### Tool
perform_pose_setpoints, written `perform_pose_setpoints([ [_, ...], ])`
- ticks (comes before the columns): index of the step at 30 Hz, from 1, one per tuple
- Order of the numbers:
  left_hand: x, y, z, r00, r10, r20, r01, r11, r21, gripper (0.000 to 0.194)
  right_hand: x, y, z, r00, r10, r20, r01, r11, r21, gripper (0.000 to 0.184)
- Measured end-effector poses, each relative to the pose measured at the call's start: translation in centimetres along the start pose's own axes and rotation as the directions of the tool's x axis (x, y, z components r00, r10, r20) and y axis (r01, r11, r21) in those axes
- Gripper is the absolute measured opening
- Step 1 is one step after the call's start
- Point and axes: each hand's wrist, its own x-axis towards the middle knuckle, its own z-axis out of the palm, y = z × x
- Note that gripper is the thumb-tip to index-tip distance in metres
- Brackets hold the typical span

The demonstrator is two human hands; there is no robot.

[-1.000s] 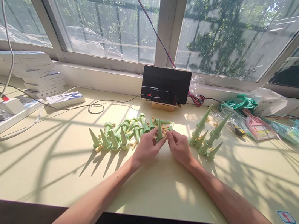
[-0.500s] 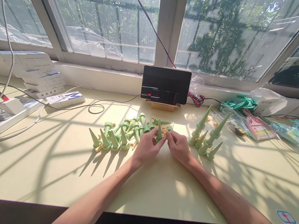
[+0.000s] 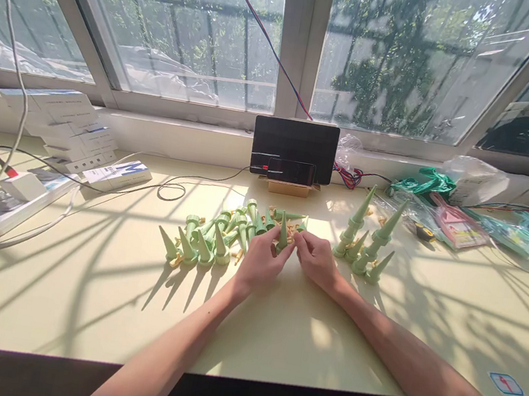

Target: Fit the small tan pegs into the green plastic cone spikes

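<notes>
my view has shifted slightly; my left hand [image 3: 261, 264] pinches an upright green cone [image 3: 283, 234]; whether my right hand [image 3: 318, 260], close beside it, grips anything, i can't tell.

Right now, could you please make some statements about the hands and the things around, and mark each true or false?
1. The left hand holds a green cone, tip up. True.
2. The right hand is far from this cone. False: its fingers are close beside it.
3. A black panel stands behind the hands. True.
4. The white boxes are at the right. False: the boxes are at the left.
5. A pink package lies on the right. True.
</notes>
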Motion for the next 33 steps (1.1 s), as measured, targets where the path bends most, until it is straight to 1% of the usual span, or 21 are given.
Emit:
perform_pose_setpoints([
  [15,0.01,-0.12,-0.03,1.0,0.025,-0.006,-0.025,1.0,0.001,0.024,0.0,-0.06,-0.05,1.0,0.013,0.017,-0.013,1.0,-0.004,0.053],
  [33,0.1,0.0,-0.1,1.0,0.018,0.008,-0.018,1.0,0.004,0.024,0.01,0.21,0.14,1.0,0.011,0.018,-0.01,1.0,-0.001,0.053],
])
